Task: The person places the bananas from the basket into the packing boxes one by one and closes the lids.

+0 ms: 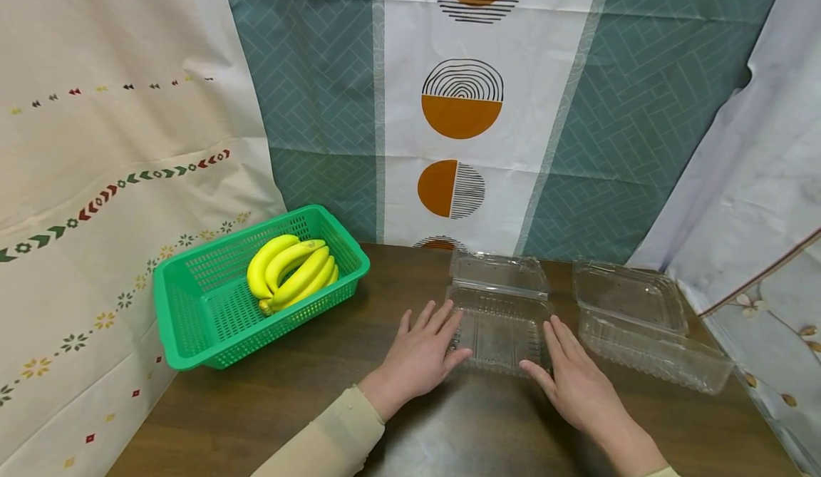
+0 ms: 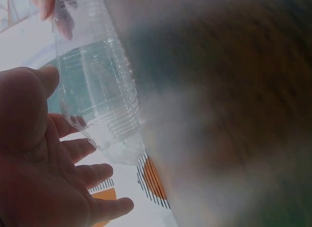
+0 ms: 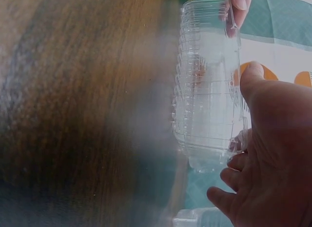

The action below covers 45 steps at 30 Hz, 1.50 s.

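A clear plastic clamshell container (image 1: 503, 327) sits on the brown table with its lid (image 1: 499, 272) folded back toward the curtain. My left hand (image 1: 420, 349) is at its left side, fingers spread and fairly straight, fingertips right at the rim. On the opposite side my right hand (image 1: 577, 381) has its fingers extended along the right rim, thumb apart. Both wrist views show the ribbed container wall (image 2: 97, 85) beside the open palms. In the right wrist view the fingertips of the right hand (image 3: 282, 139) overlap the container's edge.
A green plastic basket (image 1: 192, 349) at the left holds a bunch of yellow bananas (image 1: 291, 270). Right of my right hand stands a second clear clamshell container (image 1: 654, 349), lid tipped back. A patterned curtain (image 1: 327, 106) hangs behind the table.
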Each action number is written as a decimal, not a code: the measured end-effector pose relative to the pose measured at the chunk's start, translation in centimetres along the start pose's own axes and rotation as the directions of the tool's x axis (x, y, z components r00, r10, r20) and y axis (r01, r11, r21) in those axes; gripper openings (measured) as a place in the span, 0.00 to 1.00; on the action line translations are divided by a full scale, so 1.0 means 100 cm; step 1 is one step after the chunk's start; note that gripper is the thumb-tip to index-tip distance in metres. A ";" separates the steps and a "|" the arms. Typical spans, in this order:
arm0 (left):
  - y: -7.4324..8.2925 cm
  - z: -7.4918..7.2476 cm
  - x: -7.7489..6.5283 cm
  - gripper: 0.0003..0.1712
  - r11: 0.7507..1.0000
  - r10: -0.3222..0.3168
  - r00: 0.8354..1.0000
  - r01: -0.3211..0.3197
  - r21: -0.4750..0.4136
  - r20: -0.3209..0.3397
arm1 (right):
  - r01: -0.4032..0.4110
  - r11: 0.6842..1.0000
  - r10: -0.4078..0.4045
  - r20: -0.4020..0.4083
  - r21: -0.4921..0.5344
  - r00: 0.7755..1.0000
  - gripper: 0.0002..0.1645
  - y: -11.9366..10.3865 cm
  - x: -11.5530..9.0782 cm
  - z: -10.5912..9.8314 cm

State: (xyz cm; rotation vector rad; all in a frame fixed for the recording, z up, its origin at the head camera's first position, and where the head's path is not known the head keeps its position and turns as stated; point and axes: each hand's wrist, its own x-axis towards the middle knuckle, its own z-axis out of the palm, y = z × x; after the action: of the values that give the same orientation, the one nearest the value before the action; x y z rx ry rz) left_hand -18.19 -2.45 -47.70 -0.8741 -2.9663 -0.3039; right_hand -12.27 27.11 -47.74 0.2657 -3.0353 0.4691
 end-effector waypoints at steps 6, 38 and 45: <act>-0.001 0.000 -0.002 0.44 1.000 -0.005 1.000 0.005 -0.006 0.000 | 0.003 1.000 -0.003 0.001 -0.002 1.000 0.61 -0.001 0.001 0.001; -0.014 -0.003 -0.012 0.43 0.999 -0.026 1.000 0.025 -0.033 -0.014 | 0.030 0.999 -0.030 -0.004 0.030 1.000 0.59 -0.014 0.012 0.005; -0.019 -0.003 -0.017 0.43 0.999 -0.028 0.999 0.027 -0.047 -0.025 | 0.042 0.998 -0.042 -0.007 0.042 0.999 0.59 -0.017 0.013 0.006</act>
State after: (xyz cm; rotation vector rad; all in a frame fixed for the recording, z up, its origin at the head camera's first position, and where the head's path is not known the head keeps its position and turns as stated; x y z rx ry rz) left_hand -17.81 -4.95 -47.89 -0.8281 -2.9607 -0.3840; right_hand -13.29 25.08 -47.68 0.3288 -3.0103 0.5303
